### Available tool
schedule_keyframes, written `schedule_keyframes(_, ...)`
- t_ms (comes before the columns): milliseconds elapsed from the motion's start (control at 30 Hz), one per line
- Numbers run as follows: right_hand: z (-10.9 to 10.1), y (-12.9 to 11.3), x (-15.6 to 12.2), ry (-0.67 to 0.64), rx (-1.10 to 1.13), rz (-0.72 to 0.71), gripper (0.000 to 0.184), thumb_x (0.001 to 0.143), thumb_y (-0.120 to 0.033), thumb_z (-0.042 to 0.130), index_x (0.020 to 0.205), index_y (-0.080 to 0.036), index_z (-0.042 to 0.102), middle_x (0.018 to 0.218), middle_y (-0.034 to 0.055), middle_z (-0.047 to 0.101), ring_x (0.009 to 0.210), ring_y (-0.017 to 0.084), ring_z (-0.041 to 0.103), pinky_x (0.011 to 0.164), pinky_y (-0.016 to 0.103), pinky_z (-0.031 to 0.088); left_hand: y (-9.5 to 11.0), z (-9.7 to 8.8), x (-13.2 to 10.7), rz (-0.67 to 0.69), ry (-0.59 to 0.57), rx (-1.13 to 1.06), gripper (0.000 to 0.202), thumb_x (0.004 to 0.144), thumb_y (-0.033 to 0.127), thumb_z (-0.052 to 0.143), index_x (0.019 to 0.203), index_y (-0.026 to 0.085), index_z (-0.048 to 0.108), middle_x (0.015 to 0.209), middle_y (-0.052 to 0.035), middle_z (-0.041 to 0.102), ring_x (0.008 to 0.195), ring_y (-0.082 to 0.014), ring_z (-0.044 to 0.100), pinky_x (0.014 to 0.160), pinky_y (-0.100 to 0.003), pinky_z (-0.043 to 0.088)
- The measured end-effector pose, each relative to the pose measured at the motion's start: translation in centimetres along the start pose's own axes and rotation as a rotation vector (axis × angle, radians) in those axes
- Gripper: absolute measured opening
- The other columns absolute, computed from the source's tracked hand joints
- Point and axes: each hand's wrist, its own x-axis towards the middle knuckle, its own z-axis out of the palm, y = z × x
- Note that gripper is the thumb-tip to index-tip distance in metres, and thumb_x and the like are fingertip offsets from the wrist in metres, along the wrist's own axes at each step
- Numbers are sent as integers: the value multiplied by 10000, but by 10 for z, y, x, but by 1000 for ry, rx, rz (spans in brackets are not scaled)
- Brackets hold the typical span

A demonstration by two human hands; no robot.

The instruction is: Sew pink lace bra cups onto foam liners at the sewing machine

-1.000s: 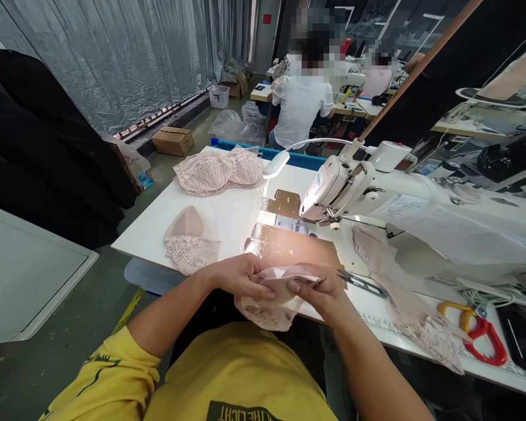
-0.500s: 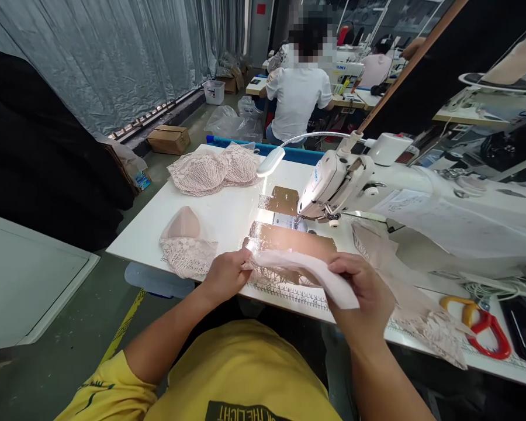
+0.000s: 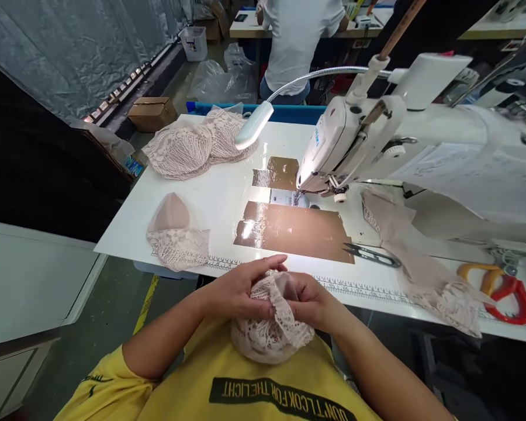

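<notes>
Close to my body, just off the table's front edge, I hold a pale pink lace bra cup [image 3: 267, 342]. My left hand [image 3: 241, 292] grips its left side, thumb across the lace. On the other side, my right hand [image 3: 313, 301] pinches the lace edge and the sheer fabric at the top. Some fingertips are hidden behind the cloth. Another bra cup with lace [image 3: 177, 234] lies on the table to the left. Behind it rests a stack of lace bra cups [image 3: 197, 146]. Black thread snips [image 3: 372, 255] lie right of the brown taped plate [image 3: 293, 231].
A white sewing machine [image 3: 355, 140] with a lamp [image 3: 254, 124] stands over the white table [image 3: 223, 193]. Lace and mesh pieces [image 3: 421, 257] trail along the right side, beside red-and-orange-handled scissors [image 3: 511, 298]. A person in white [image 3: 291, 47] sits beyond the table.
Both hands have drawn the lace piece off the table toward my body, and it is now bunched with the cup showing. The snips have come into view. My view has tilted down.
</notes>
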Motion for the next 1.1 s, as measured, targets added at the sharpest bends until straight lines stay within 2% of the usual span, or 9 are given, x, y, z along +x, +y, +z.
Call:
schedule_keyframes(200, -19, 5, -1, 535, -429, -152, 568, 830, -358, 641, 1359, -259, 458, 582, -79, 459, 516, 94, 422, 515, 211, 383, -6, -5, 5, -216, -57, -330, 364, 761, 394, 689, 974, 105, 631, 826, -48, 615, 728, -164, 559, 666, -255, 452)
schedule_keyframes(400, -33, -3, 0, 311, -605, -297, 356, 930, -473, 420, 1080, -239, 641, 929, 50, 645, 789, 176, 593, 719, 294, 470, -3, -2, 21, -181, 155, -343, 355, 819, 462, 616, 830, 107, 597, 740, -30, 549, 655, -124, 491, 610, -224, 404)
schedule_keyframes(500, -32, -7, -1, 291, -628, -308, 575, 750, -624, 613, 1164, -228, 573, 1245, 113, 561, 976, 243, 596, 791, 336, 492, -4, -1, 26, -140, 232, -250, 380, 844, 488, 571, 812, 109, 571, 732, -27, 525, 656, -123, 461, 602, -226, 384)
schedule_keyframes(567, -29, -6, 1, 355, -712, -292, 634, 656, -553, 736, 1172, -230, 559, 1353, 134, 484, 1010, 254, 585, 813, 351, 490, -4, -2, 27, -97, 229, -209, 378, 849, 489, 559, 830, 112, 568, 756, -31, 521, 669, -126, 454, 611, -231, 382)
schedule_keyframes(667, -29, -6, 7, 500, -718, -259, 233, 848, -424, 567, 944, -218, 619, 960, 64, 652, 744, 170, 580, 680, 294, 466, -3, -3, 27, -77, 188, -195, 351, 872, 464, 534, 779, 126, 536, 701, -4, 455, 630, -109, 403, 584, -223, 349)
schedule_keyframes(767, -34, -7, 10, 472, -529, -169, 354, 924, -441, 431, 723, -193, 584, 629, -8, 520, 585, 131, 469, 559, 250, 389, -2, -5, 26, -93, 144, -201, 371, 911, 431, 481, 674, 148, 439, 636, 20, 365, 580, -89, 331, 539, -217, 293)
schedule_keyframes(867, -38, -10, 9, 361, -291, -83, 425, 916, -531, 406, 735, -180, 562, 669, -11, 492, 608, 123, 448, 556, 239, 377, -1, -7, 25, -69, 168, -196, 411, 925, 429, 454, 625, 160, 375, 610, 27, 328, 556, -79, 297, 517, -217, 265)
schedule_keyframes(1000, -34, -15, 11, 324, -235, -108, 503, 744, -558, 658, 1102, -219, 555, 900, 14, 582, 722, 149, 518, 619, 246, 426, -3, -8, 26, -92, 211, -200, 431, 924, 449, 451, 615, 157, 381, 596, 28, 335, 535, -73, 296, 498, -216, 254)
schedule_keyframes(1100, -30, -15, 17, 341, -234, -70, 360, 731, -476, 706, 944, -195, 634, 790, 3, 589, 673, 138, 516, 600, 240, 422, -7, -8, 27, -115, 165, -237, 452, 897, 481, 492, 602, 150, 402, 586, 26, 353, 537, -76, 318, 501, -217, 262)
